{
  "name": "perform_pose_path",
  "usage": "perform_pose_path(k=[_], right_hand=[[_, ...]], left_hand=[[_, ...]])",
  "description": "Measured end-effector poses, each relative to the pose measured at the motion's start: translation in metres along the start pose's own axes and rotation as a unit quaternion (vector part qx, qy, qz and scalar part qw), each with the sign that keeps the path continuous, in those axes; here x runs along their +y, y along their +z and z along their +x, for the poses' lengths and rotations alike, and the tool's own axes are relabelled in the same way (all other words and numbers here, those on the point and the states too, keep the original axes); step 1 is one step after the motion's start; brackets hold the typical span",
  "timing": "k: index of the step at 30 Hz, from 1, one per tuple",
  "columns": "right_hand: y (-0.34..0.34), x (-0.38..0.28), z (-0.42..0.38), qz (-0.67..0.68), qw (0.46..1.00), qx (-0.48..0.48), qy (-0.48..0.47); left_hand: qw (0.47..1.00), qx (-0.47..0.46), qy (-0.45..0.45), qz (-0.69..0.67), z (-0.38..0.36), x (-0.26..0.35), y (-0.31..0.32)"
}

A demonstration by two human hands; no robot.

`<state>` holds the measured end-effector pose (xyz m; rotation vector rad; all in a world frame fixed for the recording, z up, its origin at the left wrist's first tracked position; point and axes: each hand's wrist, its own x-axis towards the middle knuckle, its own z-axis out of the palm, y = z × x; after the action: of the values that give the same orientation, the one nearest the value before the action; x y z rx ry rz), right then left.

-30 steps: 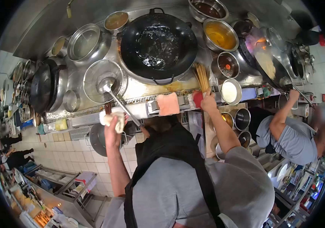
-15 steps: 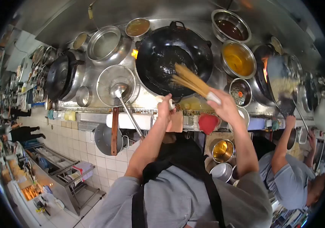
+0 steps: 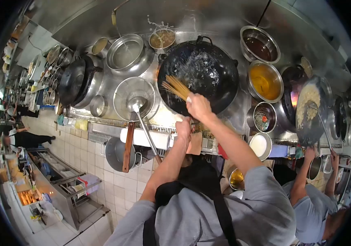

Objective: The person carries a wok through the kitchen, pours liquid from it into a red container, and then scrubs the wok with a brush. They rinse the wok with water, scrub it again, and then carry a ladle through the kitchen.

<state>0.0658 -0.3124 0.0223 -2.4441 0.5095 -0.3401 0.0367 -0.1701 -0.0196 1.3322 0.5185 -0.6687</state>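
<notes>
My right hand (image 3: 199, 106) is closed around the white-wrapped end of a bamboo wok brush (image 3: 177, 87). The brush's splayed bristles hang over the left side of a large black wok (image 3: 220, 96), whose inner surface is wet and glistening. At the wok's near rim my left hand (image 3: 183, 128) is closed on the wok handle, which is mostly covered by the fingers. Splashed drops of liquid hang in the air above a metal bowl of brownish liquid (image 3: 162, 39) behind the wok.
Left of the wok, a wire strainer (image 3: 118, 92) holds a ladle (image 3: 137, 103). A water pot (image 3: 125, 52) stands behind them. On the right are a bowl of yellow oil (image 3: 265, 82) and a bowl of dark liquid (image 3: 261, 45). A co-worker's hand (image 3: 310, 154) holds another wok (image 3: 306, 123).
My right hand and the brush have swung left across the wok. Liquid now splashes over the bowl behind it. My left hand remains by the near rim, and the camera view has shifted.
</notes>
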Motion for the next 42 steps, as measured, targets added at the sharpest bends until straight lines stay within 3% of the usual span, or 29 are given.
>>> perform_pose_path(k=[1, 3, 4, 6, 9, 12, 13, 16, 18, 21, 22, 25, 27, 30, 33, 36, 38, 41, 42], right_hand=[[-0.003, 0.006, 0.004, -0.021, 1.0, -0.013, 0.007], [-0.004, 0.03, 0.068, 0.009, 0.997, 0.069, 0.038], [-0.01, 0.019, 0.084, 0.019, 0.989, 0.138, 0.044], [0.0, -0.005, 0.073, 0.059, 0.987, 0.147, 0.029], [0.004, -0.026, -0.004, 0.09, 0.996, -0.004, 0.028], [-0.009, -0.005, 0.0, 0.028, 1.0, 0.002, 0.001], [-0.01, 0.004, 0.031, 0.037, 0.998, 0.008, 0.054], [-0.003, 0.008, 0.083, 0.044, 0.986, 0.159, 0.033], [0.011, 0.007, 0.059, 0.029, 0.998, 0.054, -0.004], [-0.014, -0.009, -0.039, 0.04, 0.999, -0.017, -0.004], [-0.025, 0.001, -0.062, -0.006, 0.996, -0.085, -0.013], [-0.095, 0.001, -0.097, -0.183, 0.968, -0.169, -0.018], [-0.116, 0.025, -0.065, -0.304, 0.927, -0.218, -0.028], [-0.088, 0.084, 0.027, -0.353, 0.923, -0.03, -0.15], [-0.04, 0.055, 0.086, -0.275, 0.96, 0.036, -0.026], [-0.002, 0.02, 0.072, -0.14, 0.986, 0.087, 0.03], [-0.003, 0.015, 0.063, -0.082, 0.989, 0.118, 0.041], [0.014, 0.012, 0.062, -0.037, 0.958, 0.253, 0.132], [0.02, 0.014, 0.063, -0.047, 0.969, 0.214, 0.118]], left_hand=[[1.0, 0.009, 0.003, 0.005, -0.005, 0.0, 0.003], [1.0, 0.001, 0.0, 0.003, -0.019, -0.002, 0.001], [1.0, 0.0, 0.004, -0.002, -0.015, -0.002, 0.004], [1.0, 0.002, 0.005, -0.005, -0.009, -0.012, -0.004], [0.998, 0.054, 0.013, -0.025, 0.0, -0.02, 0.001], [0.999, 0.032, 0.016, -0.015, -0.019, -0.003, 0.008], [0.999, 0.009, 0.04, -0.004, -0.02, -0.006, 0.005], [0.997, 0.033, 0.063, 0.001, -0.021, -0.015, 0.008], [0.999, 0.012, 0.029, 0.003, -0.019, -0.014, 0.006], [0.997, -0.044, -0.044, -0.04, -0.035, 0.009, -0.001], [0.993, -0.067, -0.07, -0.062, -0.04, 0.019, -0.001], [0.992, -0.09, -0.086, 0.001, -0.024, 0.005, -0.013], [0.991, -0.101, -0.083, 0.013, -0.017, 0.006, -0.011], [0.992, -0.089, -0.083, 0.019, -0.018, 0.006, -0.009], [0.993, -0.091, -0.073, 0.029, -0.011, -0.009, -0.007], [0.996, -0.061, -0.061, 0.032, -0.011, -0.017, 0.003], [0.998, -0.042, -0.047, 0.027, -0.009, -0.015, 0.007], [0.999, -0.022, -0.03, 0.018, -0.016, -0.019, 0.012], [0.999, -0.017, -0.027, 0.023, -0.018, -0.02, 0.012]])
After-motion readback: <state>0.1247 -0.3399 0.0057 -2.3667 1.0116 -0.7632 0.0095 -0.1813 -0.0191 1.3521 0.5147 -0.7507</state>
